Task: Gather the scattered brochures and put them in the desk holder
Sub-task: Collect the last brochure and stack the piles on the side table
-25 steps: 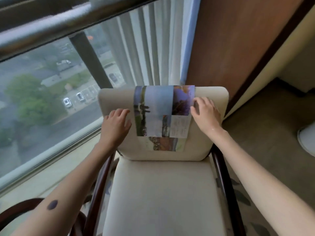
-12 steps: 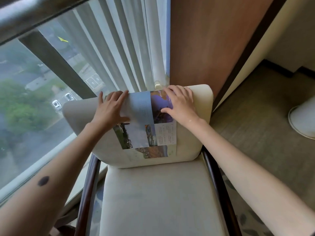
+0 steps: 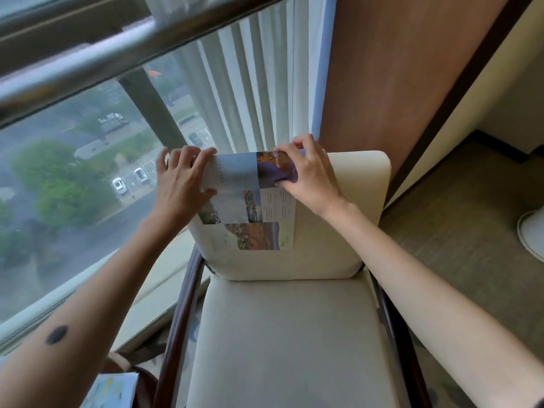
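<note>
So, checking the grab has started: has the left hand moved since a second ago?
Yes. The left hand went from the chair back beside the brochure up and right onto its top left edge.

We see one carrier: a cream padded chair (image 3: 288,334) with dark wooden arms (image 3: 179,304). Overlapping brochures (image 3: 250,213) lie against the front of its backrest (image 3: 338,237), top edges at the backrest's upper rim. The lowest one sticks out below the others.
</note>
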A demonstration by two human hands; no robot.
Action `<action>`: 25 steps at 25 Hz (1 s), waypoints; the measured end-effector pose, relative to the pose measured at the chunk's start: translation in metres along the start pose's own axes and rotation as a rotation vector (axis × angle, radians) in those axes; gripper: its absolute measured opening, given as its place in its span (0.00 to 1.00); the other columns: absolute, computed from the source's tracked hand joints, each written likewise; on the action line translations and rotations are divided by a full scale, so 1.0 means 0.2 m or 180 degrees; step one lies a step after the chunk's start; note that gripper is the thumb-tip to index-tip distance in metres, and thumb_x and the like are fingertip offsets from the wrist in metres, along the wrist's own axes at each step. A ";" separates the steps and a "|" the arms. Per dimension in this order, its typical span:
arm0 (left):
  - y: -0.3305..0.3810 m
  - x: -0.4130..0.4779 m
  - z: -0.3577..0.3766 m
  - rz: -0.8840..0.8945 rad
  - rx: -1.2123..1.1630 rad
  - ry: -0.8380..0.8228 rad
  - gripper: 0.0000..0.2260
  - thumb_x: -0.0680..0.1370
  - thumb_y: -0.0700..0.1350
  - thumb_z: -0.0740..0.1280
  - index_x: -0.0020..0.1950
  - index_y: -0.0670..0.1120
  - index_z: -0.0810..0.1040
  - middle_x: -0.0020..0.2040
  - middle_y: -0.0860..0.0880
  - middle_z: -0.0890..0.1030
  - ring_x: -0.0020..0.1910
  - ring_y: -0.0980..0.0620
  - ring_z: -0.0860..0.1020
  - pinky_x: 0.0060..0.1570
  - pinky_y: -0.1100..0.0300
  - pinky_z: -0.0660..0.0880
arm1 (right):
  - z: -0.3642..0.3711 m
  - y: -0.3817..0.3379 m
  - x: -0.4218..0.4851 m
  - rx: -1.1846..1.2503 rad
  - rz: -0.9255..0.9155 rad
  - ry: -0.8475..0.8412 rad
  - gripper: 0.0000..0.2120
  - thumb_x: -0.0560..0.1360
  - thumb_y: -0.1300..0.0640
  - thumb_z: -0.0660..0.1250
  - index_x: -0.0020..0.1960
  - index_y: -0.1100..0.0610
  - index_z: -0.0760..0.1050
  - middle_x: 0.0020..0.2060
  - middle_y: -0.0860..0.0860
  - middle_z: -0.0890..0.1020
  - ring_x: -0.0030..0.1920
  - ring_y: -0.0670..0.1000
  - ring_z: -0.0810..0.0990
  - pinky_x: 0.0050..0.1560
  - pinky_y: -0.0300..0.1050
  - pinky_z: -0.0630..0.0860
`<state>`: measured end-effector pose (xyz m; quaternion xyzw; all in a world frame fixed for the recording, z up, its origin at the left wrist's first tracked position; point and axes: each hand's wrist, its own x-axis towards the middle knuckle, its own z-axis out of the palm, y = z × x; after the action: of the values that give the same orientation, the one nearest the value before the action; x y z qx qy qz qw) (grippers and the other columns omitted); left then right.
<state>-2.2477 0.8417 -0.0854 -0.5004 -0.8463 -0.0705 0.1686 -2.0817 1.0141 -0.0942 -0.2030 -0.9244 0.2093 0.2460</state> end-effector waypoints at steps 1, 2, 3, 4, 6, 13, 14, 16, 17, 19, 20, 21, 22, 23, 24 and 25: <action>-0.05 -0.07 -0.07 -0.0035 0.0007 0.0086 0.33 0.63 0.42 0.78 0.65 0.42 0.70 0.57 0.36 0.74 0.55 0.35 0.71 0.65 0.36 0.59 | -0.01 -0.08 -0.01 -0.0008 -0.0116 -0.0006 0.26 0.64 0.59 0.76 0.60 0.58 0.74 0.55 0.60 0.73 0.54 0.59 0.74 0.56 0.52 0.71; -0.09 -0.15 -0.13 -0.0077 0.0026 0.0172 0.33 0.62 0.42 0.78 0.65 0.42 0.70 0.56 0.36 0.74 0.54 0.35 0.71 0.64 0.36 0.61 | -0.01 -0.16 -0.03 -0.0018 -0.0237 -0.0007 0.27 0.64 0.58 0.76 0.61 0.58 0.74 0.55 0.59 0.74 0.54 0.59 0.74 0.56 0.51 0.71; -0.14 -0.25 -0.19 -0.0136 0.0054 0.0246 0.33 0.62 0.42 0.78 0.64 0.42 0.71 0.55 0.36 0.74 0.53 0.35 0.72 0.63 0.36 0.62 | 0.00 -0.26 -0.06 -0.0015 -0.0363 -0.0011 0.27 0.64 0.57 0.76 0.61 0.57 0.74 0.54 0.59 0.74 0.54 0.59 0.74 0.55 0.51 0.71; -0.19 -0.34 -0.24 -0.0190 0.0080 0.0289 0.32 0.62 0.42 0.78 0.64 0.41 0.72 0.55 0.36 0.74 0.53 0.34 0.72 0.62 0.36 0.63 | 0.01 -0.35 -0.09 0.0000 -0.0457 -0.0029 0.27 0.64 0.57 0.75 0.61 0.57 0.74 0.54 0.59 0.75 0.54 0.59 0.74 0.55 0.52 0.71; -0.27 -0.56 -0.33 -0.0298 0.0117 0.0291 0.31 0.62 0.42 0.78 0.63 0.40 0.73 0.55 0.35 0.75 0.52 0.34 0.73 0.61 0.36 0.64 | 0.06 -0.52 -0.18 0.0062 -0.0567 -0.0156 0.27 0.65 0.57 0.74 0.62 0.57 0.74 0.56 0.59 0.74 0.56 0.60 0.73 0.56 0.52 0.69; -0.47 -1.37 -0.53 -0.0747 0.0181 0.0172 0.31 0.61 0.42 0.79 0.62 0.42 0.73 0.53 0.37 0.77 0.51 0.34 0.74 0.60 0.38 0.65 | 0.29 -1.07 -0.62 0.0232 -0.0892 -0.0497 0.28 0.63 0.57 0.75 0.62 0.57 0.74 0.56 0.58 0.75 0.55 0.60 0.73 0.55 0.51 0.67; -0.50 -1.48 -0.55 -0.0820 0.0168 0.0164 0.31 0.61 0.42 0.78 0.62 0.43 0.72 0.53 0.37 0.77 0.50 0.34 0.74 0.59 0.38 0.66 | 0.33 -1.15 -0.68 0.0297 -0.0925 -0.0536 0.28 0.63 0.57 0.75 0.62 0.57 0.74 0.55 0.59 0.75 0.55 0.60 0.74 0.55 0.51 0.67; -0.56 -1.70 -0.58 -0.0977 0.0100 0.0130 0.30 0.62 0.42 0.78 0.61 0.44 0.72 0.52 0.37 0.77 0.49 0.34 0.74 0.57 0.39 0.66 | 0.40 -1.29 -0.80 0.0423 -0.1013 -0.0631 0.28 0.63 0.57 0.75 0.62 0.58 0.74 0.56 0.59 0.75 0.56 0.61 0.74 0.56 0.53 0.68; -0.58 -1.80 -0.60 -0.1092 0.0044 0.0104 0.30 0.62 0.42 0.78 0.61 0.44 0.72 0.52 0.37 0.76 0.49 0.34 0.74 0.56 0.39 0.66 | 0.44 -1.35 -0.85 0.0495 -0.1038 -0.0672 0.30 0.63 0.56 0.75 0.64 0.57 0.73 0.57 0.59 0.74 0.57 0.61 0.73 0.58 0.54 0.68; -0.64 -2.00 -0.64 -0.1472 -0.0131 0.0068 0.30 0.62 0.42 0.78 0.62 0.43 0.73 0.53 0.38 0.76 0.51 0.35 0.73 0.55 0.42 0.67 | 0.52 -1.47 -0.93 0.0741 -0.0887 -0.0757 0.36 0.64 0.53 0.76 0.68 0.57 0.68 0.62 0.59 0.71 0.62 0.59 0.71 0.62 0.57 0.68; -0.67 -2.08 -0.66 -0.1697 -0.0239 0.0049 0.30 0.63 0.43 0.78 0.63 0.44 0.74 0.53 0.39 0.76 0.52 0.36 0.72 0.54 0.44 0.66 | 0.56 -1.52 -0.96 0.0933 -0.0697 -0.0843 0.39 0.64 0.52 0.76 0.71 0.57 0.64 0.64 0.59 0.69 0.65 0.58 0.69 0.63 0.55 0.67; -0.70 -2.16 -0.68 -0.1941 -0.0341 0.0033 0.30 0.63 0.44 0.78 0.64 0.45 0.74 0.54 0.39 0.76 0.53 0.37 0.71 0.54 0.45 0.66 | 0.60 -1.56 -0.98 0.1149 -0.0473 -0.1028 0.43 0.64 0.51 0.77 0.73 0.56 0.60 0.65 0.59 0.68 0.65 0.57 0.69 0.63 0.53 0.67; -0.72 -2.22 -0.70 -0.2169 -0.0420 0.0023 0.30 0.64 0.46 0.77 0.64 0.46 0.74 0.54 0.40 0.76 0.55 0.38 0.71 0.54 0.46 0.66 | 0.64 -1.60 -1.00 0.1344 -0.0260 -0.1300 0.45 0.64 0.51 0.77 0.74 0.55 0.57 0.65 0.57 0.69 0.65 0.55 0.70 0.62 0.51 0.68; -0.76 -2.29 -0.73 -0.2376 -0.0494 0.0030 0.30 0.64 0.48 0.77 0.65 0.46 0.73 0.54 0.40 0.76 0.56 0.39 0.70 0.55 0.46 0.66 | 0.69 -1.63 -1.03 0.1487 -0.0111 -0.1616 0.43 0.65 0.52 0.76 0.73 0.54 0.57 0.63 0.56 0.73 0.62 0.54 0.73 0.60 0.50 0.69; -0.79 -2.34 -0.75 -0.2542 -0.0578 0.0041 0.31 0.64 0.49 0.78 0.65 0.47 0.73 0.55 0.40 0.76 0.57 0.39 0.70 0.56 0.46 0.67 | 0.74 -1.65 -1.06 0.1570 -0.0008 -0.1885 0.37 0.66 0.53 0.75 0.71 0.54 0.62 0.60 0.54 0.77 0.60 0.54 0.76 0.58 0.49 0.71; -0.82 -2.38 -0.77 -0.2662 -0.0649 0.0056 0.32 0.63 0.50 0.78 0.65 0.47 0.73 0.55 0.40 0.76 0.57 0.39 0.70 0.57 0.46 0.67 | 0.79 -1.67 -1.09 0.1608 0.0060 -0.2053 0.30 0.67 0.55 0.75 0.66 0.54 0.68 0.56 0.54 0.80 0.58 0.54 0.77 0.57 0.50 0.73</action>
<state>-2.1469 0.3252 -0.1029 -0.1276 -0.9635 -0.2204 0.0824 -2.0843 0.5883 -0.1371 -0.0686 -0.8717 0.4850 -0.0163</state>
